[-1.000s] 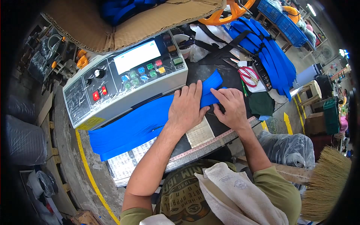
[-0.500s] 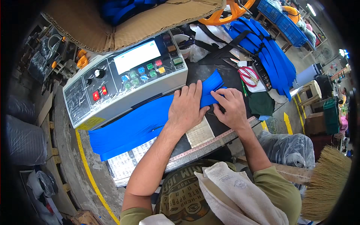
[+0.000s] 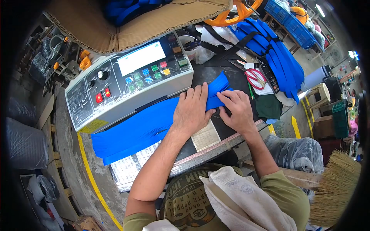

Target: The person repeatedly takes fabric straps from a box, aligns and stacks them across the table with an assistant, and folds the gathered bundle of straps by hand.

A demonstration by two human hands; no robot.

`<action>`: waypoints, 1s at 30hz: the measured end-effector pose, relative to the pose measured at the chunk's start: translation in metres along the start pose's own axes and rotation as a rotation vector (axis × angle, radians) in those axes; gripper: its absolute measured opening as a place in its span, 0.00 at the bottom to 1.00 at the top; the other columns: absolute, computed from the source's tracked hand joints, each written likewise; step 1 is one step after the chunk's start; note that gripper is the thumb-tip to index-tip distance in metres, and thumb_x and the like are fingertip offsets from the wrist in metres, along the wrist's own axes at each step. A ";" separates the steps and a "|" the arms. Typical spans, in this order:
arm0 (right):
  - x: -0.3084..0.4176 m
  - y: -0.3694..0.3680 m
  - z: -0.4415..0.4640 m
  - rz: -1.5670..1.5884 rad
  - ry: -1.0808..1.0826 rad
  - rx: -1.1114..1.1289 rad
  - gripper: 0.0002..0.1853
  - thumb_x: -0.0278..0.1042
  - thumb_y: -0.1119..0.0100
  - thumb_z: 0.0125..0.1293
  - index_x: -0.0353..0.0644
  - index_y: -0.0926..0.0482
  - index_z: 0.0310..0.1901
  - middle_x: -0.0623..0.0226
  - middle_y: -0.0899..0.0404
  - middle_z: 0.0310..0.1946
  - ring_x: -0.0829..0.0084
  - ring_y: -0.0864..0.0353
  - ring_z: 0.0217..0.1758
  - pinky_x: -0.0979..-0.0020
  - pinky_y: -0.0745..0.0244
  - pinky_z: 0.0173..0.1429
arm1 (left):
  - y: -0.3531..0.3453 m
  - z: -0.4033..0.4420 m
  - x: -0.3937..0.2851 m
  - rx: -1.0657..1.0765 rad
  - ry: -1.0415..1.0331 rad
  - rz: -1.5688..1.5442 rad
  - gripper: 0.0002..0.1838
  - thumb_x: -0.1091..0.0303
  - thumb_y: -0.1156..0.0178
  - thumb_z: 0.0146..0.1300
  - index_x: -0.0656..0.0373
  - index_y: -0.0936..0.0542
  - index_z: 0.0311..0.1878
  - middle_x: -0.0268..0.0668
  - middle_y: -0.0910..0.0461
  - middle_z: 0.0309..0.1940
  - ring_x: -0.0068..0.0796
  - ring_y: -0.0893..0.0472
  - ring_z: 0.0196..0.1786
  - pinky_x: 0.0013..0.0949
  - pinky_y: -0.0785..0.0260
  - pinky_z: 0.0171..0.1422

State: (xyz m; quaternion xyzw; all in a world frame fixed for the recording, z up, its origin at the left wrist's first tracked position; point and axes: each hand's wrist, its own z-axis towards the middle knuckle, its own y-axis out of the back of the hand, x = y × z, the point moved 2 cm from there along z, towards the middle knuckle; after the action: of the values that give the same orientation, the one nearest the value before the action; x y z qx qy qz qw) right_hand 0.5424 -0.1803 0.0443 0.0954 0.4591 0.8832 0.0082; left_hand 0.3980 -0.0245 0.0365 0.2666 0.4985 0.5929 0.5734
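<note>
A long stack of blue webbing straps [image 3: 135,125] lies across the dark table, in front of the control machine. My left hand [image 3: 192,109] rests over the stack near its right end, fingers across the top and thumb along the near edge, holding it. Beside it, my right hand [image 3: 237,109] has its index finger and thumb closed at the near side of the strap ends [image 3: 219,84], which fan apart slightly. How many straps its fingertips hold is hidden.
A control machine [image 3: 131,77] with screen and buttons stands behind the straps, under a cardboard box [image 3: 142,34]. To the right lie red-handled scissors [image 3: 254,79], a calculator [image 3: 269,77] and more blue straps [image 3: 273,54]. A measuring tape [image 3: 208,148] runs along the front edge.
</note>
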 end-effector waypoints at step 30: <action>-0.002 0.000 0.000 0.010 -0.010 0.050 0.31 0.27 0.24 0.62 0.45 0.12 0.70 0.64 0.14 0.60 0.55 0.18 0.63 0.53 0.24 0.65 | -0.003 -0.002 0.000 0.008 -0.005 0.038 0.50 0.46 0.23 0.71 0.65 0.31 0.87 0.50 0.21 0.72 0.47 0.20 0.67 0.50 0.27 0.70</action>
State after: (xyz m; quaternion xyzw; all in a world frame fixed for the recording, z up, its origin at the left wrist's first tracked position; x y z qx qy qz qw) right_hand 0.5438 -0.1806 0.0436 0.1023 0.4803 0.8711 0.0037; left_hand 0.3975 -0.0258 0.0336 0.2796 0.4942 0.6012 0.5622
